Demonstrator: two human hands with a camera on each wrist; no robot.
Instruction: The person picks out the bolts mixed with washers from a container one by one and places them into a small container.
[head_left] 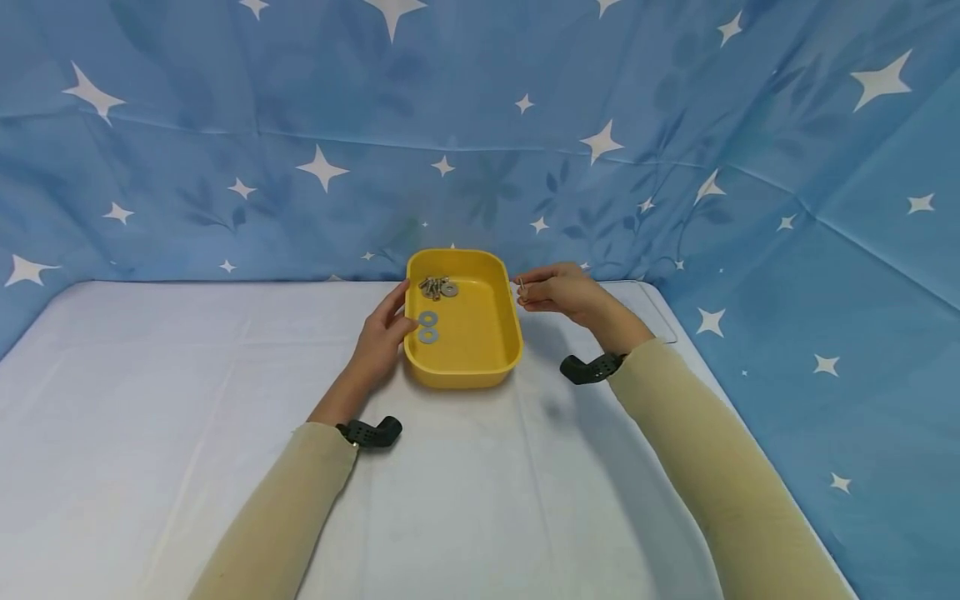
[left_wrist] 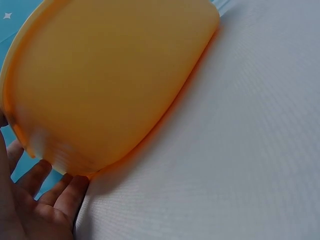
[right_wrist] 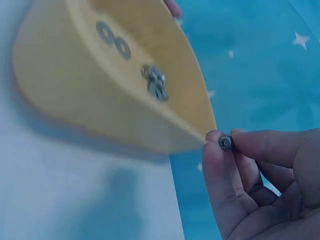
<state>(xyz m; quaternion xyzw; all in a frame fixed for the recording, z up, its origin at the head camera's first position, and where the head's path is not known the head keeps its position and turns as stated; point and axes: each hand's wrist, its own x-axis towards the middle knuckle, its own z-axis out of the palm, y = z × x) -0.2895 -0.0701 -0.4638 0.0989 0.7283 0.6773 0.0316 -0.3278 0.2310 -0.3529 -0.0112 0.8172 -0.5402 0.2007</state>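
Observation:
A yellow tray [head_left: 480,367] sits on the white table at mid-depth. Two flat washers [head_left: 428,327] lie inside it, with a small heap of bolts and a washer [head_left: 437,287] at its far end. My left hand [head_left: 396,315] holds the tray's left rim, thumb on top of the rim and fingers [left_wrist: 55,192] against the outer wall [left_wrist: 110,85]. My right hand [head_left: 527,290] hovers just past the tray's right far corner and pinches a small bolt [right_wrist: 226,143] between thumb and forefinger. The right wrist view also shows the tray [right_wrist: 70,95], washers [right_wrist: 113,40] and bolts [right_wrist: 155,82].
A white cloth covers the table [head_left: 187,417]. A blue starred backdrop [head_left: 480,150] closes off the back and right side. A clear flat tray [head_left: 660,317] lies at the table's far right corner, behind my right wrist.

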